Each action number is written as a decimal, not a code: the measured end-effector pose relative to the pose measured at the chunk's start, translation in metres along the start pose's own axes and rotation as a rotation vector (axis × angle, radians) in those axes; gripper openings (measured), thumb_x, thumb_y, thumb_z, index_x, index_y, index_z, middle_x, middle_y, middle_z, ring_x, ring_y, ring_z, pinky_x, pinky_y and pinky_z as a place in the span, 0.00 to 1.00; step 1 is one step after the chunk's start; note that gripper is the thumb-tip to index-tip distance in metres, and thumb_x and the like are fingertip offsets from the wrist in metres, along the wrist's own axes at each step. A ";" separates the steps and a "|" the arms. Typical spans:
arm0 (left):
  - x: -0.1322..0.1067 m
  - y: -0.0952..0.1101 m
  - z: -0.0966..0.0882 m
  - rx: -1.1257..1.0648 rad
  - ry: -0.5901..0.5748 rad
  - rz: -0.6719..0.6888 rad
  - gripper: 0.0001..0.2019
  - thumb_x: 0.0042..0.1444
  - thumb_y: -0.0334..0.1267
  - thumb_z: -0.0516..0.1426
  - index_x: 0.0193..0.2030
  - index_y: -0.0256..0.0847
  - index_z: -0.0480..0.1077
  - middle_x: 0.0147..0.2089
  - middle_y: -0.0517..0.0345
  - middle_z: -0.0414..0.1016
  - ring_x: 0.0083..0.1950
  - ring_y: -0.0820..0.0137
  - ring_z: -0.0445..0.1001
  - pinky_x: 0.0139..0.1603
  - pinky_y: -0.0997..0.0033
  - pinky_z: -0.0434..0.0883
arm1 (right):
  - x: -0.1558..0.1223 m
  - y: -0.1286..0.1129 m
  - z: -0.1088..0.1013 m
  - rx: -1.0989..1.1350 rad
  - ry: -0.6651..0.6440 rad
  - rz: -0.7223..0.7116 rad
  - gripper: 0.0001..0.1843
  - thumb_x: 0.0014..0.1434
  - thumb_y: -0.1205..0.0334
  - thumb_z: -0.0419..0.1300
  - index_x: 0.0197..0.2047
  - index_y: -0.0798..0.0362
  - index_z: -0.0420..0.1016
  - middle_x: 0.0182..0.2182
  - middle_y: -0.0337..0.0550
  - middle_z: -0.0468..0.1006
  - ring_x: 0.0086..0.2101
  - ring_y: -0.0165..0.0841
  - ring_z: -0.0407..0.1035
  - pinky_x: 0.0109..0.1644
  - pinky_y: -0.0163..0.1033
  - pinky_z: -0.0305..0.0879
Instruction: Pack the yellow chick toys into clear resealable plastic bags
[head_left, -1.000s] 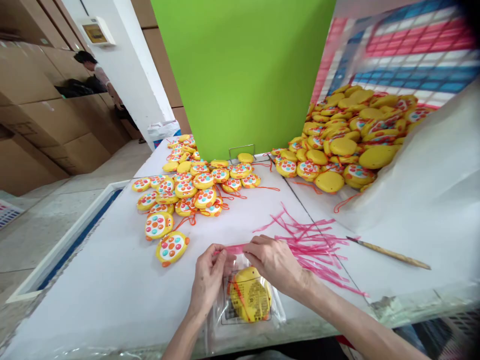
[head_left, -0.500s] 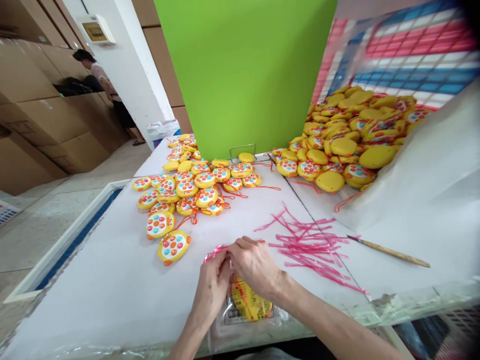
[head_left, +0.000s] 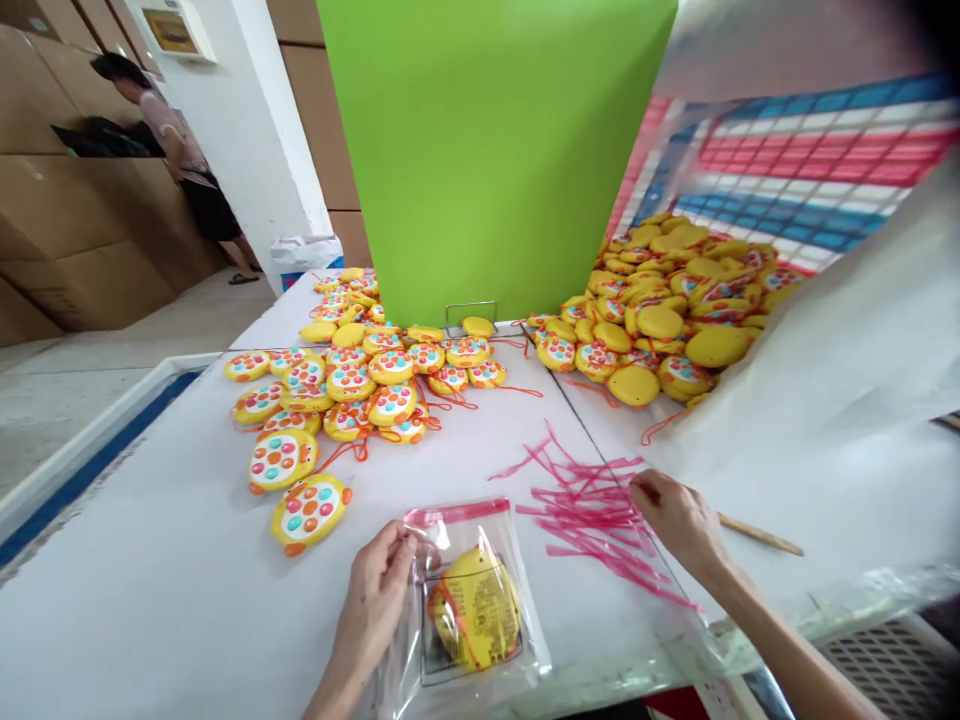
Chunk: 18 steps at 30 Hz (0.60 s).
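A clear plastic bag (head_left: pixel 480 535) with a pink strip along its top lies near the table's front edge, and a yellow toy (head_left: pixel 474 607) with an orange cord is inside it. My left hand (head_left: pixel 375 600) pinches the bag's left top corner. Over at the right, my right hand (head_left: pixel 675 515) rests with curled fingers at the edge of a heap of pink strips (head_left: pixel 592 495); I cannot make out what, if anything, it pinches. Two loose yellow toys with coloured dots (head_left: pixel 309 508) lie just left of the bag.
Many more yellow dotted toys (head_left: pixel 367 375) are spread at the table's middle and piled on white sheeting (head_left: pixel 825 420) at the right. A green panel (head_left: pixel 487 150) stands behind. A wooden stick (head_left: pixel 761 535) lies right of my hand. A person (head_left: pixel 161 120) stands far left.
My right hand has left the bag's top and moved right to the pink strips. The bag now lies flat with its pink-edged top showing; my left hand still holds its corner.
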<state>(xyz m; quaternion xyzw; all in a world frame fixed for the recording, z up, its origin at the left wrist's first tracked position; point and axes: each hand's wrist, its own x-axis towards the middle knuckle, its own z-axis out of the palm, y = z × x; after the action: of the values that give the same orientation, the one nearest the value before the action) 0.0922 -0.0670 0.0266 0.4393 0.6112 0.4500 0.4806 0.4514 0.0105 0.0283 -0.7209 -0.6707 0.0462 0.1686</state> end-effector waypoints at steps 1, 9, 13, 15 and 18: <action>0.001 -0.003 0.000 -0.028 -0.004 -0.010 0.13 0.55 0.47 0.54 0.32 0.40 0.69 0.32 0.55 0.77 0.35 0.64 0.77 0.37 0.69 0.72 | -0.001 0.012 -0.003 -0.026 -0.005 0.032 0.13 0.55 0.58 0.50 0.32 0.50 0.75 0.28 0.44 0.79 0.29 0.40 0.72 0.29 0.38 0.60; -0.001 -0.010 0.001 -0.193 -0.021 -0.118 0.09 0.53 0.44 0.58 0.32 0.39 0.67 0.33 0.57 0.78 0.37 0.66 0.77 0.40 0.69 0.72 | -0.014 0.015 -0.033 0.288 -0.549 -0.179 0.11 0.54 0.55 0.55 0.35 0.49 0.77 0.27 0.41 0.78 0.28 0.35 0.71 0.31 0.36 0.65; -0.002 -0.005 0.001 -0.211 -0.008 -0.136 0.10 0.53 0.44 0.58 0.33 0.39 0.67 0.32 0.57 0.78 0.37 0.65 0.77 0.40 0.69 0.71 | -0.020 -0.002 -0.034 0.156 -0.133 -0.253 0.21 0.53 0.60 0.54 0.50 0.51 0.72 0.49 0.52 0.74 0.48 0.45 0.68 0.47 0.48 0.67; -0.002 -0.003 0.002 -0.205 -0.016 -0.131 0.10 0.53 0.44 0.58 0.34 0.39 0.67 0.32 0.57 0.78 0.38 0.66 0.77 0.40 0.70 0.71 | -0.023 -0.020 -0.033 0.216 -0.035 -0.325 0.25 0.54 0.63 0.52 0.56 0.50 0.67 0.57 0.51 0.67 0.54 0.44 0.63 0.52 0.49 0.64; -0.003 0.000 0.002 -0.203 -0.033 -0.112 0.10 0.54 0.44 0.58 0.35 0.39 0.67 0.33 0.56 0.78 0.38 0.66 0.77 0.40 0.70 0.70 | -0.026 -0.057 -0.026 0.486 -0.105 -0.339 0.19 0.53 0.70 0.49 0.46 0.51 0.73 0.49 0.47 0.74 0.46 0.37 0.70 0.46 0.40 0.67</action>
<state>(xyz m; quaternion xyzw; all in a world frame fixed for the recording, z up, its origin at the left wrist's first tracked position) 0.0944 -0.0699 0.0272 0.3606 0.5781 0.4747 0.5571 0.4023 -0.0174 0.0662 -0.5339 -0.7584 0.2140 0.3065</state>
